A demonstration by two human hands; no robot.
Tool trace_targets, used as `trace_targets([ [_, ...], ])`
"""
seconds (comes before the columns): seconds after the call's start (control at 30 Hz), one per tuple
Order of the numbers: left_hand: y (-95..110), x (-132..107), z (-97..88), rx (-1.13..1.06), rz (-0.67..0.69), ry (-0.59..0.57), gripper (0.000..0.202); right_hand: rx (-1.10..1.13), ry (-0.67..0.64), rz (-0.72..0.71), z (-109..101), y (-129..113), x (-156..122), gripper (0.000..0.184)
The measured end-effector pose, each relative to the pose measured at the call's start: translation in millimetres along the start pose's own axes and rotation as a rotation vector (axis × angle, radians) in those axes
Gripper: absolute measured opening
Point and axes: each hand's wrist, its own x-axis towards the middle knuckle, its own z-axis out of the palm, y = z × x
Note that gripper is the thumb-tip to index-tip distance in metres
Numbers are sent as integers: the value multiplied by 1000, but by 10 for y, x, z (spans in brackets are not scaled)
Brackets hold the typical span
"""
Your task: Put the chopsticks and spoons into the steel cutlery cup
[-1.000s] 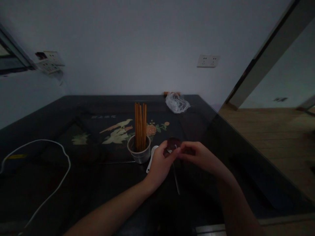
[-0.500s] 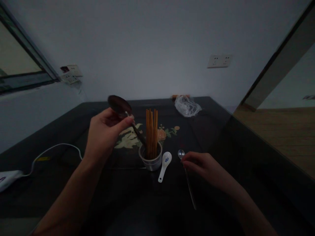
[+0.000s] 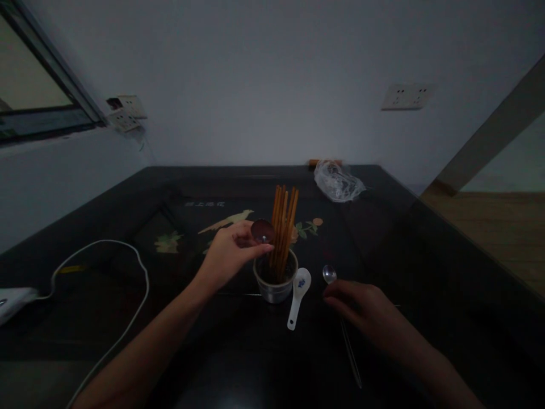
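My left hand is closed on a dark brown spoon just below its round bowl, which faces me beside the chopsticks. The spoon's handle is mostly hidden. Several wooden chopsticks stand tilted slightly right in a small grey cup. A white ceramic spoon with a blue mark lies right of the cup, bowl away from me. Farther right, my right hand is closed on the upper part of a long-handled metal spoon, its small bowl past my fingertips and its handle pointing toward me.
A crumpled clear plastic bag lies at the table's back edge, by an orange-brown roll. At left, a white cable runs from a white device. The dark table has flower and bird pictures; the wall rises behind.
My left hand has moved right and down with the dark spoon, bringing its bowl close beside the chopsticks. The chopsticks lean more to the right. My right hand stays on the metal spoon; the view has shifted.
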Motion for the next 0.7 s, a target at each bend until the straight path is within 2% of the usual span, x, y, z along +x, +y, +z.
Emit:
trace_targets([
  [0.13, -57, 19, -32, 65, 57, -13, 16, -12, 22, -38, 22, 6, -5, 19],
  [0.33, -143, 48, -56, 177, 66, -53, 15, -7, 25, -57, 49, 17, 9, 18],
  [0.5, -185, 60, -50, 241, 86, -46, 14, 3, 25, -62, 52, 25, 13, 18],
  [0.7, -192, 52, -38, 344, 175, -40, 13, 1, -2, -56, 51, 23, 19, 18],
])
